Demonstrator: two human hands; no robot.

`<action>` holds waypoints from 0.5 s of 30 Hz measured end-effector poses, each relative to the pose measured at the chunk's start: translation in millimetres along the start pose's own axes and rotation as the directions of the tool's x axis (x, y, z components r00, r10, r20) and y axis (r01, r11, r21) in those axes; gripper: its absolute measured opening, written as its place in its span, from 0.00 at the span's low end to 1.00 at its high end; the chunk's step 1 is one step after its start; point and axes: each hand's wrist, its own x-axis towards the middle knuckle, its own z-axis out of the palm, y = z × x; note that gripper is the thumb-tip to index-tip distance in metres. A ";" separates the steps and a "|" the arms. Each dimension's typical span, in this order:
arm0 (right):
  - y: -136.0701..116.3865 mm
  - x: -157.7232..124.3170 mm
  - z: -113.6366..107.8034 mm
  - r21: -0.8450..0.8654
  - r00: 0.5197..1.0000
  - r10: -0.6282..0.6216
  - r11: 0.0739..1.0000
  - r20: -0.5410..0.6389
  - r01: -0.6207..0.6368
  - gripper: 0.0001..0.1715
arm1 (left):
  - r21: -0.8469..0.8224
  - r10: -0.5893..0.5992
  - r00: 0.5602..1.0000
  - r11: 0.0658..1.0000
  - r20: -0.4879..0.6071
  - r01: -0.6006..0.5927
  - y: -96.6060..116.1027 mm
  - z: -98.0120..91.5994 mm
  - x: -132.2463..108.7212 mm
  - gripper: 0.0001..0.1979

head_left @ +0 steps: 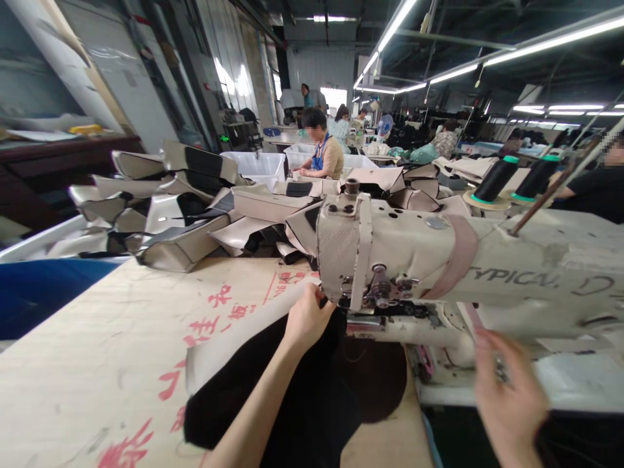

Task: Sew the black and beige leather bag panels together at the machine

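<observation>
My left hand [308, 317] is closed in a pinch at the edge of a sewn piece, right beside the sewing machine's [336, 253] head. The piece has a pale leather-like panel [234, 331] and a black fabric part [238, 390] that drapes down under my forearm. The needle area is hidden behind my fingertips and the machine head. On the right, my right hand [509, 390] is raised below the machine's arm, near a narrow pink strip [472, 317]. Its fingers are blurred, so whether they grip anything cannot be made out.
Beyond the wooden tabletop [121, 351] with red writing lies a heap of pale and black sewn pieces [195, 221]. Black thread cones [494, 181] stand behind the machine. A person in a blue apron [322, 153] sits near white bins [258, 166]; others work farther back.
</observation>
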 end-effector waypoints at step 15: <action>101.4 18.3 -69.8 -0.425 0.910 -0.402 0.810 0.102 0.405 0.22 | 0.012 0.007 0.999 1.000 -0.035 -0.007 1.6 0.5 -10.7 0.09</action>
